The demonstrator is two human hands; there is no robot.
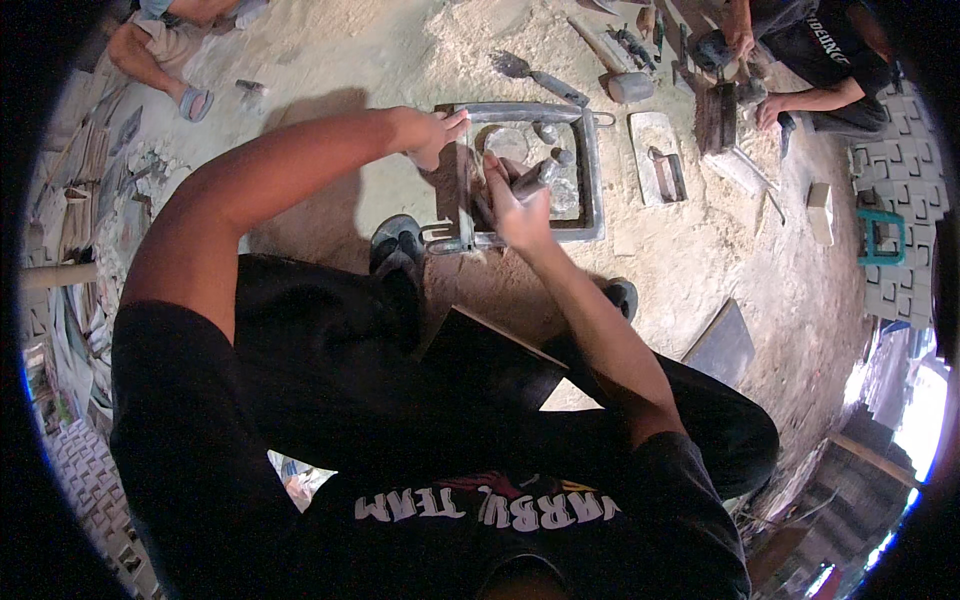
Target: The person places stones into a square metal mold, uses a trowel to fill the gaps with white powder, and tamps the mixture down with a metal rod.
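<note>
A rectangular grey metal frame (598,190) lies on the sandy ground before me, with loop handles at its sides. At its far left corner my left hand (432,142) is closed over the edge. Within the frame are a round pale disc (503,143), small dark rounded lumps (546,132) and pale sand. My right hand (522,212) reaches over the near part of the frame. It is wrapped round a dark, thick, cylindrical tool (536,178), tilted above the sand; its lower end is hidden by my hand and shadow.
Beyond the frame lie a trowel (550,85) and a mallet (625,85). Right of it sits a pale block with a slot (657,160). A co-worker's hands (770,110) work around a dark block (714,118). A dark flat plate (722,343) lies near my right knee.
</note>
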